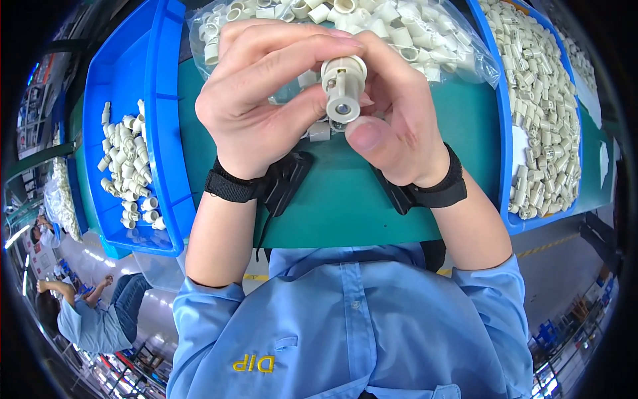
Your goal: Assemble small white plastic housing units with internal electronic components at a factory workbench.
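Note:
Above the near middle of the bench, a white stepped plastic socket piece [345, 80] is held up between my two hands. It has a wide rim, a narrower body and a shiny round metal spot at the end facing me. My left hand [252, 110] grips it from the left, fingers curled over the top and thumb beneath. From the right, my right hand [409, 113] closes on the same piece, its thumb close to the lower end. Some of its fingertips are hidden behind the piece. A few loose white pieces [319, 131] lie just behind my hands.
A clear plastic bag [488, 63] of white collars spreads across the back. At left stands a blue bin [169, 133] with white pieces; another blue bin [503, 133], at right, is heaped with them. The green bench top [345, 206] lies below. A seated person [100, 319] is at far left.

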`<state>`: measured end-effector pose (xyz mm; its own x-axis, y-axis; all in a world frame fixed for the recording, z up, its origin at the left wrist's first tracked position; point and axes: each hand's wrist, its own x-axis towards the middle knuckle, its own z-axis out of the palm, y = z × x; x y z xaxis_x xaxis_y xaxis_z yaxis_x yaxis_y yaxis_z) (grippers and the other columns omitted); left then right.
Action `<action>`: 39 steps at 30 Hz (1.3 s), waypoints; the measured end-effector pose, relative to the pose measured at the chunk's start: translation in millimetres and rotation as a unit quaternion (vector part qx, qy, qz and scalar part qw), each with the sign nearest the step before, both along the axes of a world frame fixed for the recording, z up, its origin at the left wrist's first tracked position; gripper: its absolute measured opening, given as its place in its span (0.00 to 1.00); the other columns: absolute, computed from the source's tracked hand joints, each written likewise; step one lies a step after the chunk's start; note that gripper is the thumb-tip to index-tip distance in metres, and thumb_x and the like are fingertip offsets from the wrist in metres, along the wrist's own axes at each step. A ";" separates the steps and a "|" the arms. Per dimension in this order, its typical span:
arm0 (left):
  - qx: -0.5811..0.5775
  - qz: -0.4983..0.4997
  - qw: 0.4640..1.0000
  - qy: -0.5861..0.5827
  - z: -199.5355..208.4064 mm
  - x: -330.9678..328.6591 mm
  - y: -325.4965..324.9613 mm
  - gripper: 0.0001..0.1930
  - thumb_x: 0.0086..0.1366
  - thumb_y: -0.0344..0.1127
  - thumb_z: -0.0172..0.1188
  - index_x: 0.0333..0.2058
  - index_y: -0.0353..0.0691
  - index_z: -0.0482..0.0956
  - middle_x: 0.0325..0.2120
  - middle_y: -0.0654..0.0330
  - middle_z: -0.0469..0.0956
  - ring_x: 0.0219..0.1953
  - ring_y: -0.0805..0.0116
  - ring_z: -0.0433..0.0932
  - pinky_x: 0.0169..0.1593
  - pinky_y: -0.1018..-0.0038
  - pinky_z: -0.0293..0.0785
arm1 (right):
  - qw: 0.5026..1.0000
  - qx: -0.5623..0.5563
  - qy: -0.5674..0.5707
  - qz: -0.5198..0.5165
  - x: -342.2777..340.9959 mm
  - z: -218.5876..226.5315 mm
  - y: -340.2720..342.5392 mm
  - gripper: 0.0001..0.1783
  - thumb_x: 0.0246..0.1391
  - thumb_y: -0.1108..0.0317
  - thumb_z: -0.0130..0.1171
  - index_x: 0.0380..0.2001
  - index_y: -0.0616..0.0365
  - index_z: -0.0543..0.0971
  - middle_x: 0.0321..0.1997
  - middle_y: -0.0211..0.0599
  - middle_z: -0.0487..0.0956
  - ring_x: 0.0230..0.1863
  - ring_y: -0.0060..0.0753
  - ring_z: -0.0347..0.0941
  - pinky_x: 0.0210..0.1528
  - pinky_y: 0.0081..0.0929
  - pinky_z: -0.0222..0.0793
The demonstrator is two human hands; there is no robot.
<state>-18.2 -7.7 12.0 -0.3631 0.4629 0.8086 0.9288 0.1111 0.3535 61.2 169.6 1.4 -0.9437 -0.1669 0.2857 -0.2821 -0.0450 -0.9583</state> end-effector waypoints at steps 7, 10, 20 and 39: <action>-0.024 0.003 1.000 0.007 0.9 1.0 1.2 0.16 0.50 0.32 0.72 0.40 0.39 0.87 0.40 0.59 0.84 0.43 0.64 0.78 0.47 0.70 0.72 | 0.998 -0.051 -0.019 -0.010 5.9 -0.4 -7.3 0.45 0.51 0.44 0.70 0.60 0.68 0.67 0.41 0.27 0.72 0.39 0.16 0.66 0.39 0.14 0.61; -0.033 0.000 0.999 0.029 2.0 1.9 2.1 0.16 0.50 0.33 0.71 0.40 0.39 0.87 0.40 0.60 0.84 0.43 0.64 0.77 0.47 0.71 0.72 | 0.998 -0.057 -0.034 -0.009 7.1 5.4 -7.0 0.43 0.51 0.47 0.70 0.59 0.68 0.67 0.41 0.27 0.71 0.40 0.16 0.65 0.39 0.15 0.60; -0.044 -0.007 0.998 0.051 5.9 5.2 3.2 0.16 0.50 0.32 0.70 0.40 0.39 0.87 0.40 0.60 0.85 0.42 0.65 0.77 0.47 0.71 0.71 | 0.996 -0.081 -0.027 0.012 6.6 6.0 -4.2 0.34 0.54 0.55 0.65 0.56 0.67 0.69 0.41 0.26 0.70 0.40 0.16 0.64 0.40 0.14 0.59; 0.062 -0.079 0.982 -0.161 -16.5 4.1 -3.9 0.23 0.53 0.24 0.74 0.48 0.25 0.79 0.47 0.44 0.82 0.46 0.58 0.81 0.52 0.66 0.75 | 0.999 0.002 -0.046 -0.023 -1.2 -5.4 -1.1 0.54 0.57 0.19 0.27 0.45 0.64 0.77 0.25 0.28 0.74 0.21 0.16 0.65 0.18 0.17 0.53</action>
<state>-14.1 -11.6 -4.5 -0.5411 0.4392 0.7172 0.7686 -0.0880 0.6337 60.0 168.5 -4.0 -0.9727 -0.1232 0.1964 -0.1941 -0.0310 -0.9805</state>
